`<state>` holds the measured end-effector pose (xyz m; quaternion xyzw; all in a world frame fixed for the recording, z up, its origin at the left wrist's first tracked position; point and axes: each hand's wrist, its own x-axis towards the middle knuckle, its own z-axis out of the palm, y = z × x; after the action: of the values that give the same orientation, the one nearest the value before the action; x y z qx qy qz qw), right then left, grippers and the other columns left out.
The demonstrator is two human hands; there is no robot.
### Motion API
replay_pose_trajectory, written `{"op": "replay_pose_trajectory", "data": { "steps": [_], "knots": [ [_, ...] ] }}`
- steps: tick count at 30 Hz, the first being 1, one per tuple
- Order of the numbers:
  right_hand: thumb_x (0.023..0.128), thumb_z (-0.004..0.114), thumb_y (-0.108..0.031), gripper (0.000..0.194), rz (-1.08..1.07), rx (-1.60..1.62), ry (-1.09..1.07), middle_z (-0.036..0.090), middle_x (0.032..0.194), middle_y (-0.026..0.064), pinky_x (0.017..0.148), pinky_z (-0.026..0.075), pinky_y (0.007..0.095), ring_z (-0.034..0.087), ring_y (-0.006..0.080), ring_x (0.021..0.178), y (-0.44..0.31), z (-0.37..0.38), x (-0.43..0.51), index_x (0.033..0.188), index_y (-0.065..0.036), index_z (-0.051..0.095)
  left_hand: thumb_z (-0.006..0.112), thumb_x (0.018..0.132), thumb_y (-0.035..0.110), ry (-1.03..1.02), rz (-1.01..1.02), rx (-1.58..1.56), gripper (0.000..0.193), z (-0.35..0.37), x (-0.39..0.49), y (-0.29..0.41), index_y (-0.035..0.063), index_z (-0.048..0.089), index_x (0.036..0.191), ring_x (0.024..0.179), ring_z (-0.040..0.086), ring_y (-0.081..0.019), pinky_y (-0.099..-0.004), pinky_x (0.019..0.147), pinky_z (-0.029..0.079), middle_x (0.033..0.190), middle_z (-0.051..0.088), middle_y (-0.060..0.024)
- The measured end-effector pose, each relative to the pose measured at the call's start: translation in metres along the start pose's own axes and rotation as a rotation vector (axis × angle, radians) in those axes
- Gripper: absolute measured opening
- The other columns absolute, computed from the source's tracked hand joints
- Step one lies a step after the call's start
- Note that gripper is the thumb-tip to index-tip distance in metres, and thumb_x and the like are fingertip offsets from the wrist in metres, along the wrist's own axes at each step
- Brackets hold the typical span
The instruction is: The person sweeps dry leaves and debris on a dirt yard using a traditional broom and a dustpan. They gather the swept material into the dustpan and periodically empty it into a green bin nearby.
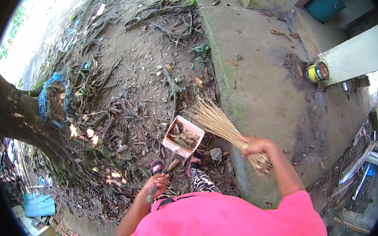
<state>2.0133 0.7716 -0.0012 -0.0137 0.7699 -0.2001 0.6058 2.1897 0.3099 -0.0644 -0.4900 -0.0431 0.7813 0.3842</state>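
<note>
My left hand (160, 183) is closed around the wooden handle (152, 193) of a dustpan made from a cut container (165, 140). Brown dry leaves (184, 138) lie inside the dustpan, which rests on the leaf-strewn soil just in front of my feet. My right hand (256, 146) grips a stick broom (223, 122) near its bound end. The bristles fan out to the upper left, and their tips are beside the dustpan's upper right corner; whether they touch it I cannot tell.
A concrete slab (261, 90) with a mossy edge runs along the right, bearing a yellow and black can (313, 73) beside a pale post. Tree roots (174, 87) cross the dirt ahead. A thick trunk (16, 111) stands at left. A grey stone (216, 154) lies near my foot.
</note>
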Motion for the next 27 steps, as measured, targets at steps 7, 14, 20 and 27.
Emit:
{"op": "replay_pose_trajectory", "data": {
  "steps": [7,14,20,27],
  "knots": [
    [0.069,0.079,-0.029,0.11,-0.087,0.077,0.293,0.026,0.151,0.0219,0.112,0.028,0.0394,0.032,0.03,0.137,-0.013,-0.06,0.019,0.152,-0.016,0.008,0.041,0.096,0.013,0.096,-0.074,-0.018,0.017,-0.01,0.095,0.002,0.0031,0.045,0.082,0.046,0.04,-0.006,-0.0209,0.042,0.036,0.058,0.04,0.0046],
    [0.07,0.073,-0.038,0.097,-0.146,0.513,0.239,0.041,0.136,0.0194,0.099,0.038,0.041,0.044,0.0291,0.121,-0.01,-0.068,0.155,0.149,-0.011,0.022,0.041,0.092,0.006,0.142,0.077,0.062,0.016,0.012,0.168,-0.015,0.0058,0.041,0.077,0.046,0.042,-0.0113,-0.0255,0.043,0.039,0.057,0.042,0.0001],
    [0.086,0.065,-0.032,0.09,-0.213,0.559,0.037,0.065,0.092,0.0113,0.066,0.057,0.0314,0.065,0.0154,0.071,0.012,-0.04,-0.017,0.152,-0.012,0.007,0.039,0.09,-0.001,0.165,0.079,0.089,0.007,0.041,0.175,-0.008,0.0023,0.043,0.085,0.048,0.043,-0.0082,-0.0228,0.044,0.041,0.06,0.044,-0.0004],
    [0.075,0.068,-0.056,0.102,-0.16,0.234,0.439,0.037,0.145,0.019,0.113,0.026,0.0403,0.035,0.0275,0.136,-0.007,-0.077,0.08,0.151,-0.014,0.014,0.037,0.088,-0.003,0.163,0.101,0.079,0.01,0.049,0.178,-0.011,0.0019,0.046,0.088,0.045,0.041,-0.0061,-0.0209,0.041,0.04,0.059,0.044,0.0008]
  ]
}}
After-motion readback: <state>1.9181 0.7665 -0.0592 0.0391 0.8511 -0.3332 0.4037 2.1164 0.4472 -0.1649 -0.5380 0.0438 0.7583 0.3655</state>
